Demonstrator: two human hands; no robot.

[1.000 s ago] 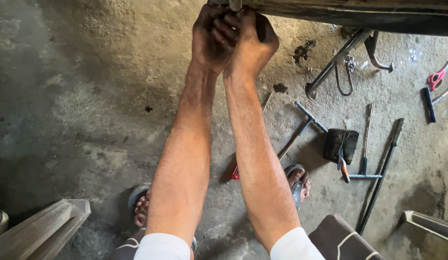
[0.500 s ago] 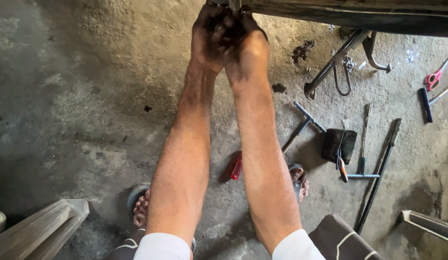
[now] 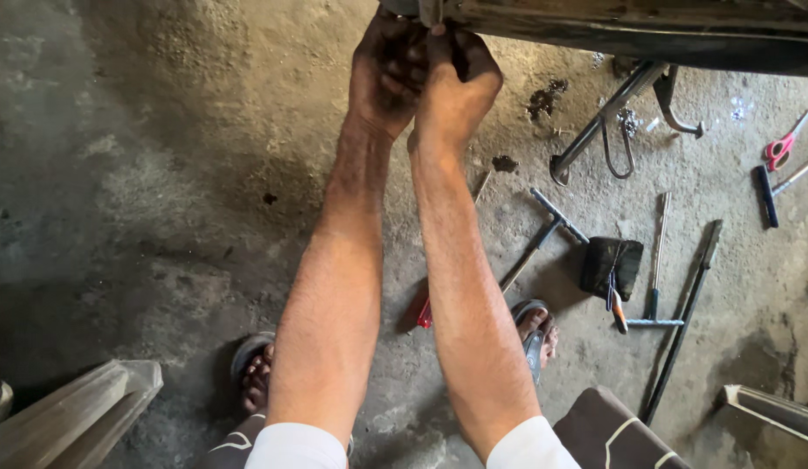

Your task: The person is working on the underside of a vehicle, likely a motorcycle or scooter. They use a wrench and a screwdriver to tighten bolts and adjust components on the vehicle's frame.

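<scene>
— Shifted since a second ago: both hands nudged a little leftward along the dark metal bar (image 3: 647, 30) at the top of the frame, wrists turned closer together.

— Holding what?

— Left hand (image 3: 382, 74) and right hand (image 3: 456, 87) pressed side by side at top centre, greasy fingers (image 3: 395, 52) curled tight round some small fitting (image 3: 428, 10) under the bar's left end. Too hidden to name.

— Step in hand?

— Probably working that fitting by hand, loosening or seating. Calls for a firm twist next, wrists kept clear of the bar's lower edge.

— Room around?

— Bare concrete floor (image 3: 161, 174) open at left. Crowded at right: hammer (image 3: 543, 239), black pouch (image 3: 611, 267), long rods (image 3: 682, 321), red scissors (image 3: 782, 148) at the far right edge. Sandalled feet (image 3: 534, 334) below, close to the hammer handle.
</scene>
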